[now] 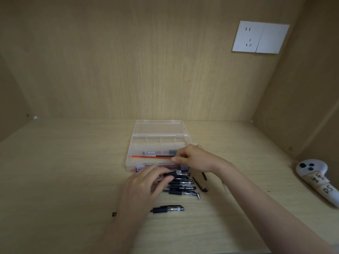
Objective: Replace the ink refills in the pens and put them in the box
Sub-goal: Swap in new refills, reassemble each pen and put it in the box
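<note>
I saw left hand (pixel 145 182) fingers gripping a black pen (pixel 174 174) at lower centre; right hand (pixel 195 159) fingers curled over red refill (pixel 150 156) in open box (pixel 134 136), hold I couldn't tell.

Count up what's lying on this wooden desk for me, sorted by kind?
Clear plastic box, open: 1
Red ink refill inside it: 1
Black gel pens with clear barrels, outside the box: at least 5; the left hand hides some
Thin black rods beside the pens: 2
White handheld controller: 1
Total: at least 10
</note>
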Motion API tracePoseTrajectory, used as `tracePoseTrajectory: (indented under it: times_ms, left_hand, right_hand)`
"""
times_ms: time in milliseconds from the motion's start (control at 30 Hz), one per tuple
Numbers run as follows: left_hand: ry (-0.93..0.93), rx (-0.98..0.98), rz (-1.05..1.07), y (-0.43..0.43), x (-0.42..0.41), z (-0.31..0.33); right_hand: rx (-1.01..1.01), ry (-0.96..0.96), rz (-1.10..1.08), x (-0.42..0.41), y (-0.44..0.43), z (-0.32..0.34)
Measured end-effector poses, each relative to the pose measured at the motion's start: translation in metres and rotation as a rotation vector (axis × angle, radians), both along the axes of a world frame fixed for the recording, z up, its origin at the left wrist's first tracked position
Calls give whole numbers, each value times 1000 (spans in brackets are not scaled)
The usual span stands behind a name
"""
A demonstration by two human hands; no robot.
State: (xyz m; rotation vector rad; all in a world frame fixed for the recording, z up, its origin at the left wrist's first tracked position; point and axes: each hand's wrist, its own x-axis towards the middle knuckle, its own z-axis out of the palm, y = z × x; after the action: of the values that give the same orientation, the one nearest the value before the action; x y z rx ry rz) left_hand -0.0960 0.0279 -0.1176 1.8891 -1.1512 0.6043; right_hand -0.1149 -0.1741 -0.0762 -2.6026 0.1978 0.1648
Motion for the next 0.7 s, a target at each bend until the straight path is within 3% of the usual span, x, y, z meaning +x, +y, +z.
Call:
tracePoseTrajectory:
  times_ms: [167,700]
  left_hand:
    - [-10,16,13,1,-1,0]
    - [127,-54,64,4,-1,2]
  right_hand:
    - [146,-51,11,-1,-3,2]
    - [875,-622,-265,-44,4,20]
